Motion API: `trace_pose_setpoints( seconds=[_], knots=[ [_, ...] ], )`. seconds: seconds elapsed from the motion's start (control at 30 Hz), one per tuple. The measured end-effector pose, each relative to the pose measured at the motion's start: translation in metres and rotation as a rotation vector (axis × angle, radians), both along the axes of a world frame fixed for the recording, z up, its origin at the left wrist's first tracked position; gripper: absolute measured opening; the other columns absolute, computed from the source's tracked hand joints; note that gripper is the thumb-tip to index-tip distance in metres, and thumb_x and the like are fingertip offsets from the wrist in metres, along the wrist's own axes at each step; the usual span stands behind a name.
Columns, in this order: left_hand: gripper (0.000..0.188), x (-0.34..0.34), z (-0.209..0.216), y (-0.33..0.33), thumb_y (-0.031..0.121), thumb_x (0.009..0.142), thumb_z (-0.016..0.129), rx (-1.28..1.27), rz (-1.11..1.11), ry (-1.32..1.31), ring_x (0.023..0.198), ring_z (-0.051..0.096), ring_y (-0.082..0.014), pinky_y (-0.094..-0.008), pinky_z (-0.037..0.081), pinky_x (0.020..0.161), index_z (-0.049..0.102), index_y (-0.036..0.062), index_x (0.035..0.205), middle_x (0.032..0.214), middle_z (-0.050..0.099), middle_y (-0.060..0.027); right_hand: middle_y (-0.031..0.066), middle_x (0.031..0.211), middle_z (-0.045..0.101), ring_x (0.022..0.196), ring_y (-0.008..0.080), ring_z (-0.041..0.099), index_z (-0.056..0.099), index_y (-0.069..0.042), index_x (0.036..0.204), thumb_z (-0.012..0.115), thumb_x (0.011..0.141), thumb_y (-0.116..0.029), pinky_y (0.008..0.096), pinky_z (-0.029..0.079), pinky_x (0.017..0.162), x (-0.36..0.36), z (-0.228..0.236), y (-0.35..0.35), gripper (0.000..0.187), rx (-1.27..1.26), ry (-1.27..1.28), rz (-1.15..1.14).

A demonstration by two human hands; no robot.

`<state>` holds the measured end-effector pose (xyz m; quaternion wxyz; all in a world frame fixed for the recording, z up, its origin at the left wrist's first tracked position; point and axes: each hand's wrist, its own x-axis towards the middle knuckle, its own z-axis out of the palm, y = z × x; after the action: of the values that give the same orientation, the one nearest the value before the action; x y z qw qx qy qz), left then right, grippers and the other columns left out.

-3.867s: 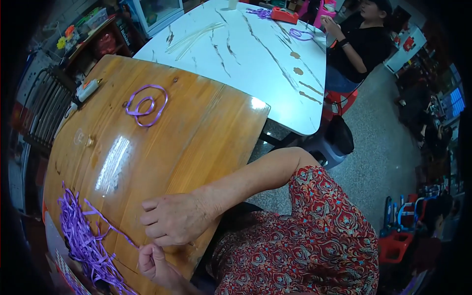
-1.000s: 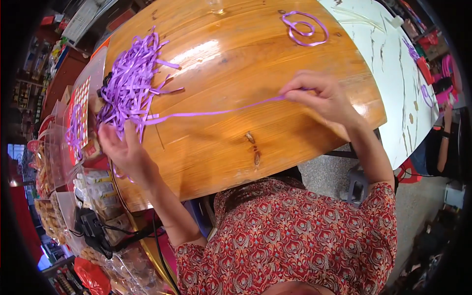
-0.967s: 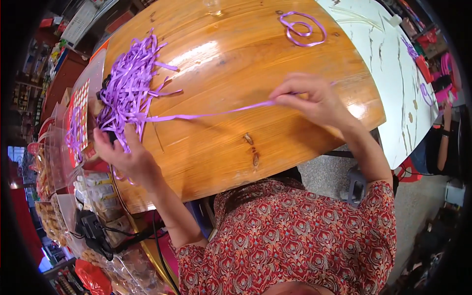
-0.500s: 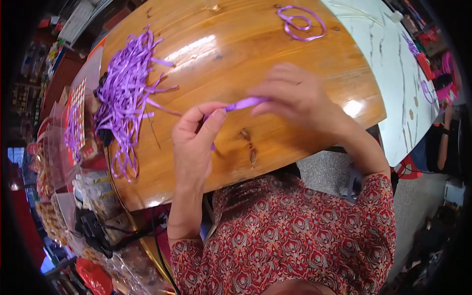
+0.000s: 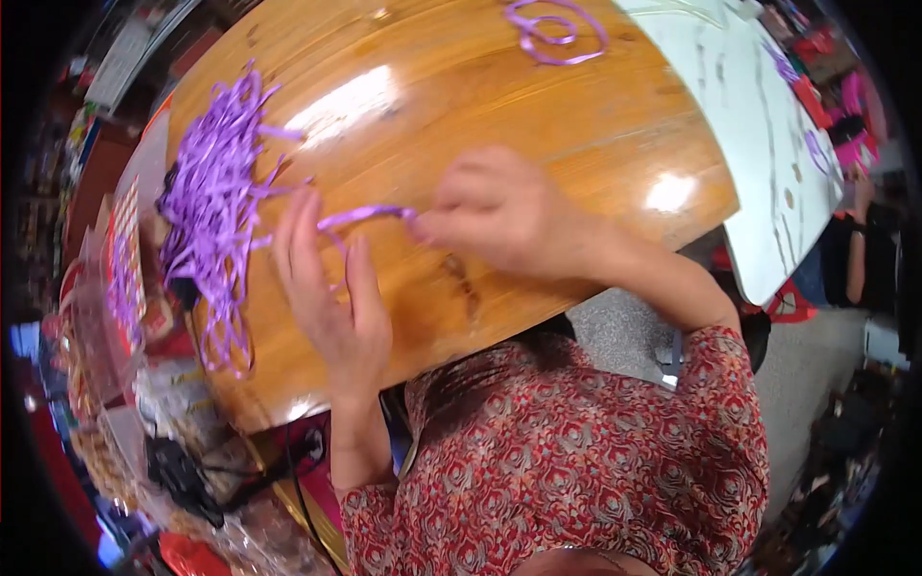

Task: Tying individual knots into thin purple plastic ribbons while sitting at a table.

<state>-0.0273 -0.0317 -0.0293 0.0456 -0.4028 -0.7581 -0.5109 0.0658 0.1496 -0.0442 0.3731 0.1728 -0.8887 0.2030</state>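
Observation:
A narrow, glossy purple ribbon (image 5: 367,212) stretches above the wooden table between my two hands. My right hand (image 5: 504,213) is slightly blurred, its thumb and fingers pinched on the ribbon's right end. My left hand (image 5: 336,305) is open, thumb and fingers spread apart, with the ribbon passing close by the fingers. Whether it touches them I cannot tell. Left of that hand lies a tangled pile of purple ribbon (image 5: 216,192), from which loose ends trail toward my fingers. A coiled loop of purple ribbon (image 5: 603,46) rests at the table's far side.
The glossy wooden table (image 5: 432,106) meets a white marbled table (image 5: 768,182) at the right. Packaged goods (image 5: 178,398) and a black object with cables (image 5: 182,475) crowd the left edge. Another person's arm (image 5: 858,240) shows at the far right.
My left hand has opened from its pinch on the ribbon and moved left. My right hand has come left and now pinches the ribbon. The whole view has shifted slightly.

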Motion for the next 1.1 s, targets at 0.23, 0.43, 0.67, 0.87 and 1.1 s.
trace_pose_setpoints(
  seconds=[0.23,0.43,0.67,0.87,1.1],
  knots=[
    [0.02,-0.005,-0.014,0.005,0.009,0.093,0.051,0.323,-0.486,-1.146,0.073,0.051,-0.0085,-0.0217,0.041,0.063,0.054,-0.0035,0.108,0.088,0.057,-0.0033,0.0041,0.072,0.047,0.071,0.021,0.051,0.057,-0.007,0.078,0.06,0.068,-0.019,0.0325,0.042,0.058,-0.004,0.011,-0.002,0.016,0.06,0.243,-0.066],
    [0.014,-0.016,-0.026,0.002,0.006,0.091,0.053,0.073,-0.354,-0.753,0.074,0.05,-0.0093,-0.0212,0.039,0.064,0.057,-0.0025,0.1,0.085,0.055,-0.0024,0.0038,0.072,0.047,0.072,0.0215,0.051,0.057,-0.008,0.079,0.059,0.071,-0.02,0.0344,0.04,0.059,0.015,0.002,0.002,0.015,-0.036,0.168,-0.096],
    [0.019,0.015,0.003,0.028,0.01,0.091,0.053,0.203,-0.258,-0.807,0.082,0.054,-0.0122,-0.0234,0.043,0.07,0.054,-0.001,0.107,0.094,0.056,-0.0055,0.0035,0.067,0.045,0.067,0.0197,0.048,0.054,-0.007,0.071,0.059,0.068,-0.02,0.0346,0.038,0.059,0.001,0.002,-0.007,0.015,0.008,0.393,-0.11],
    [0.014,-0.004,-0.012,0.014,0.01,0.09,0.056,0.183,-0.442,-1.001,0.059,0.041,-0.0049,-0.0191,0.031,0.051,0.057,-0.0011,0.099,0.076,0.054,0.0005,0.0021,0.065,0.043,0.065,0.0192,0.047,0.05,-0.008,0.066,0.059,0.066,-0.021,0.034,0.036,0.059,0.003,0.0,-0.001,0.015,0.04,0.336,-0.087],
    [0.006,-0.003,-0.011,0.006,0.002,0.086,0.059,0.14,-0.332,-0.881,0.055,0.034,-0.0012,-0.0161,0.023,0.048,0.06,-0.0012,0.091,0.074,0.053,0.0017,0.0021,0.069,0.046,0.07,0.0201,0.049,0.052,-0.01,0.07,0.06,0.067,-0.019,0.0355,0.037,0.063,0.014,-0.002,0.009,0.013,-0.046,0.219,-0.061]
  ],
)
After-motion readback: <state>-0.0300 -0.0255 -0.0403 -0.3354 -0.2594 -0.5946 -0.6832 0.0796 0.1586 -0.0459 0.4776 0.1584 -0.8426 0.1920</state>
